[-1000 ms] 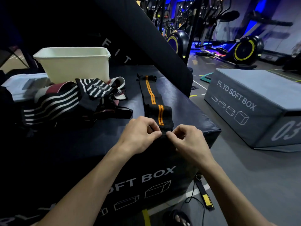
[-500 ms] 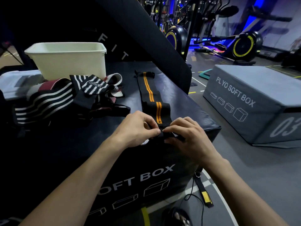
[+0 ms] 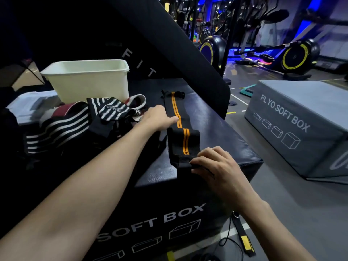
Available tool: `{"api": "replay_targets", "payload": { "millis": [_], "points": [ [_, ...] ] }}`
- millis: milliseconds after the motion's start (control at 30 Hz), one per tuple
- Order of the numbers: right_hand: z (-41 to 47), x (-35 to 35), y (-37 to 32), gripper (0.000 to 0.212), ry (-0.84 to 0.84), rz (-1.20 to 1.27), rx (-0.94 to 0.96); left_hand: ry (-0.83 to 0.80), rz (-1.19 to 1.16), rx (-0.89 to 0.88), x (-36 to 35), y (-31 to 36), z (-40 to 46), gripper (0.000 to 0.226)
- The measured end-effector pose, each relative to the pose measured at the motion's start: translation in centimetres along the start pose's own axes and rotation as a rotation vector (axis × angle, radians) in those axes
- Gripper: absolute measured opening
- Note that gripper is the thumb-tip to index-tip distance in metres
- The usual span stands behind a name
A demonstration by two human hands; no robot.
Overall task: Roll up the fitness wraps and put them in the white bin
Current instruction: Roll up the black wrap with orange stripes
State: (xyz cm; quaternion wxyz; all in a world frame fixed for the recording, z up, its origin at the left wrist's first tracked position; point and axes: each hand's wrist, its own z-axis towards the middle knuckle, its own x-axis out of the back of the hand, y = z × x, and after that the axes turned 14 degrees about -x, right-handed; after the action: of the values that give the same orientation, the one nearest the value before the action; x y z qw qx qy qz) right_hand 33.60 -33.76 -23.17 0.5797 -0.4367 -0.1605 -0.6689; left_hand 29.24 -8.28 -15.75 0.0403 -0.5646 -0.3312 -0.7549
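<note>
A black fitness wrap with orange stripes lies stretched along the top of a black soft box, its near part folded over. My right hand pinches the wrap's near end at the box's front edge. My left hand rests flat on the wrap's middle stretch, fingers extended and pressing on the fabric. The white bin stands at the back left of the box, its inside hidden from here. A heap of black-and-white striped wraps lies in front of the bin.
A grey soft box sits on the floor to the right. A slanted black pad rises behind the black box. A black and yellow strap lies on the floor below. Exercise bikes stand in the background.
My left hand has let go of the wrap's near end and moved forward onto its middle stretch. My right hand keeps hold of the near end.
</note>
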Motion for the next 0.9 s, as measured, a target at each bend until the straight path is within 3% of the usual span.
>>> {"api": "replay_targets", "payload": {
  "millis": [167,333,500,667,800,900],
  "points": [
    [0.3,0.2,0.3,0.024,-0.015,-0.005,0.022,0.141,-0.061,0.109,-2.7,-0.5,1.6,0.04],
    [0.7,0.5,0.5,0.022,-0.022,0.001,0.08,0.232,-0.1,0.059,-3.1,-1.0,2.8,0.021],
    [0.9,0.3,0.4,0.021,-0.101,0.116,0.054,0.214,0.043,0.038,-4.1,-0.7,3.4,0.026],
    [1.0,0.4,0.1,0.024,-0.138,0.155,-0.028,0.273,0.117,0.026,-3.6,-0.2,3.3,0.048],
    [1.2,0.6,-0.5,0.025,-0.127,0.14,-0.068,0.263,0.095,-0.154,-2.2,0.2,2.0,0.024],
    [1.1,0.8,-0.6,0.029,-0.139,0.142,-0.073,0.287,-0.055,-0.426,-1.1,0.4,0.2,0.006]
  ]
}}
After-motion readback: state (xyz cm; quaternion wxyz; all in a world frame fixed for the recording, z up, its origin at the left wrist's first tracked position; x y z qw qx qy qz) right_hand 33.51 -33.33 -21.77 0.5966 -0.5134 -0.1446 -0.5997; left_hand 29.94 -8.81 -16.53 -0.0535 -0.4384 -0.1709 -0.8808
